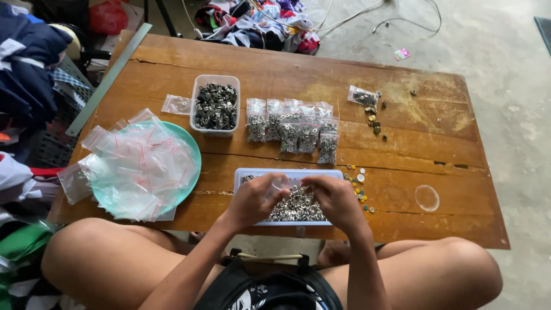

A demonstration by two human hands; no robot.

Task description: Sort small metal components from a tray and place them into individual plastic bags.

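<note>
Both my hands hover over a shallow clear tray (338,174) full of small silver metal snaps at the table's near edge. My left hand (255,198) pinches a small clear zip bag (279,185) at its mouth. My right hand (336,201) has its fingers curled together beside the bag, over the snaps; whether it holds any pieces is hidden. A row of several filled small bags (290,129) lies just beyond the tray.
A clear tub of dark metal snaps (215,106) stands at the table's middle back. A teal plate (192,152) heaped with empty zip bags sits at left. Loose coloured caps (359,186) lie right of the tray, another small bag (363,96) farther back, a metal ruler (106,80) along the left edge.
</note>
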